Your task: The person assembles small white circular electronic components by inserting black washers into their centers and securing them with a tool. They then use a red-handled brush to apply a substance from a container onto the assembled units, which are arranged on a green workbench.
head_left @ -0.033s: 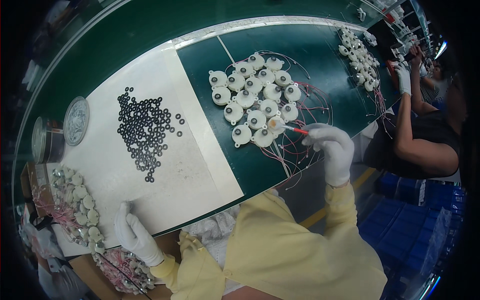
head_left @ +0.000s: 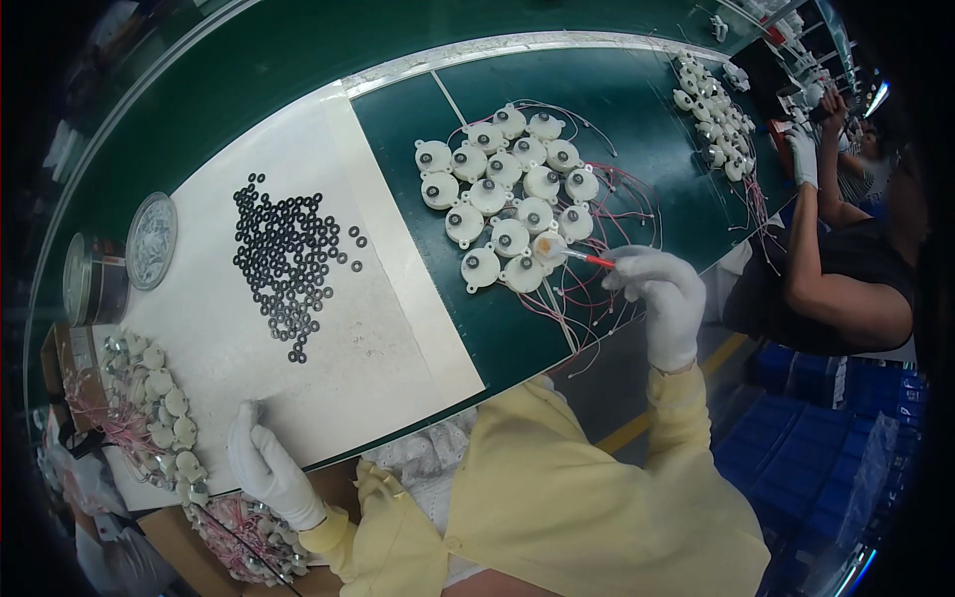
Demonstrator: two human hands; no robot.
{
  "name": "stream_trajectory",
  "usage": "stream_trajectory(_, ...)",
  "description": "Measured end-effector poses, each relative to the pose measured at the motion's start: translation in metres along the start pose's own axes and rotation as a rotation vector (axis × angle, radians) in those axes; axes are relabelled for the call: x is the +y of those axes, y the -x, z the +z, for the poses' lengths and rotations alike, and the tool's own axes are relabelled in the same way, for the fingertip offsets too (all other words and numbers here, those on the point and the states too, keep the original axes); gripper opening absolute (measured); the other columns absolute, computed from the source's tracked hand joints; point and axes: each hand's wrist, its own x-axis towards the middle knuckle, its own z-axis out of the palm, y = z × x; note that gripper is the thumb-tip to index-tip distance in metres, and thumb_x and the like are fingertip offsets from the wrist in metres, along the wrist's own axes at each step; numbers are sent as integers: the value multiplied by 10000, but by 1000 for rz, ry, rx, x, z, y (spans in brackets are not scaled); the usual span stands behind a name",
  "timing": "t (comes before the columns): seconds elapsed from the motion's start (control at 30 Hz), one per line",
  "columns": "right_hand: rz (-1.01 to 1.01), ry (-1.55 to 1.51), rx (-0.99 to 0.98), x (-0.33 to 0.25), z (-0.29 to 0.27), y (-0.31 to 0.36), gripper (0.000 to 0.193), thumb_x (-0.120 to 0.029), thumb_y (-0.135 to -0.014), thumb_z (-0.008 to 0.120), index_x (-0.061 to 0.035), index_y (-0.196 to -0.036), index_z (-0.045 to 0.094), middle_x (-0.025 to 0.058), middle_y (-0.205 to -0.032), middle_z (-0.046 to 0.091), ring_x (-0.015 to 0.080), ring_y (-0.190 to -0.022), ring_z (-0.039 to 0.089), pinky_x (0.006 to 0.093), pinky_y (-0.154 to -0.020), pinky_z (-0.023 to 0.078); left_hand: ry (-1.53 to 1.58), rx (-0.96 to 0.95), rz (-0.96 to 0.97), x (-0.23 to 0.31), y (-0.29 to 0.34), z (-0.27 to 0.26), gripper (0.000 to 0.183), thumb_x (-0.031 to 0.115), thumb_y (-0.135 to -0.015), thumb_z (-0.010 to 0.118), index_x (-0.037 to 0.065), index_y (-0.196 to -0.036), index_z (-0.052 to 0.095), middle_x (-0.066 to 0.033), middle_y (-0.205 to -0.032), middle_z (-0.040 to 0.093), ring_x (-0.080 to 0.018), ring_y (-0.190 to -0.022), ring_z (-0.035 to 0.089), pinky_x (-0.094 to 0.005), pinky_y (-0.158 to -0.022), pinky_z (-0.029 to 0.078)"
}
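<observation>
My right hand (head_left: 665, 298), in a white glove, pinches a small brush (head_left: 595, 260) with a red handle and metal ferrule. The brush's pale bristles touch one of the round white motors (head_left: 534, 215) at the near right of a cluster. These motors have dark centre pieces on top, and pink and white wires trail off to their right. My left hand (head_left: 269, 468), also gloved, rests at the table's front edge, lower left. Its fingers are loosely stretched out and nothing shows in them. Ahead of it, many black rings (head_left: 288, 249) lie spread on the white sheet (head_left: 388, 318).
Left stand a round clear tub (head_left: 152, 241) and a jar (head_left: 88, 279). More wired motors lie at the left edge (head_left: 164, 398) and in a cardboard box (head_left: 179, 542). A co-worker (head_left: 841, 269) sits right, by another motor cluster (head_left: 718, 119). Blue crates (head_left: 806, 438) stand lower right.
</observation>
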Motion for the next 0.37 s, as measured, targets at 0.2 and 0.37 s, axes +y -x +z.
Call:
stream_trajectory(0.2,-49,-17,39,-5,-2,2,335,61,-707,433,62,-909,700,208,-1012,711,198,-771,693,244,-667,492,17,1,0,0,0,-1,264,-28,-962,485,-77,-1184,620,-195,-1110,663,-306,-978,647,-388,-868,523)
stream_trajectory(0.37,-22,-41,13,-6,9,-1,335,74,-706,434,67,-910,700,213,-1011,709,207,-774,693,254,-676,499,32,0,-11,1,-1,0,266,-25,-963,486,-76,-1187,620,-197,-1109,661,-308,-975,648,-383,-864,526)
